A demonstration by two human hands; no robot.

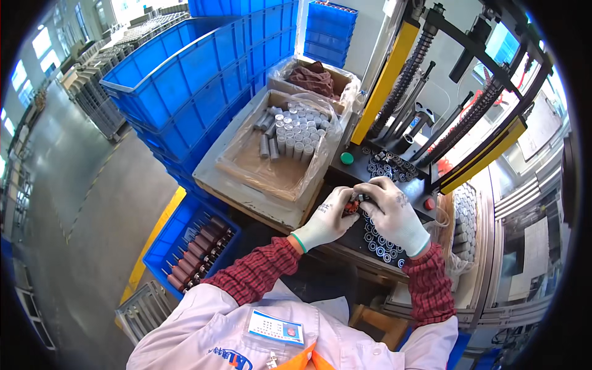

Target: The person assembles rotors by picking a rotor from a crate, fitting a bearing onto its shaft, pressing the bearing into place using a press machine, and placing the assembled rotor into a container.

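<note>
Both my hands wear white gloves and meet over the black bench of the press. My left hand (330,217) is closed around a motor rotor (353,205), whose orange-red end shows between the gloves; the rest of it is hidden. Fingers bent, my right hand (391,213) pinches at the same rotor from the other side. A small dark metallic piece shows at its fingertips, too covered to name. Beside and below the right hand lie many ring bearings (379,245) on the bench. More dark bearings (391,166) are heaped under the press.
The press frame has yellow side guards (385,83), with green (347,158) and red (430,203) buttons. Left of it, a carton (246,168) holds grey metal cylinders. A blue bin (161,237) of brown rotors stands lower left, below stacked blue crates (179,74). More cylinders (465,216) sit at right.
</note>
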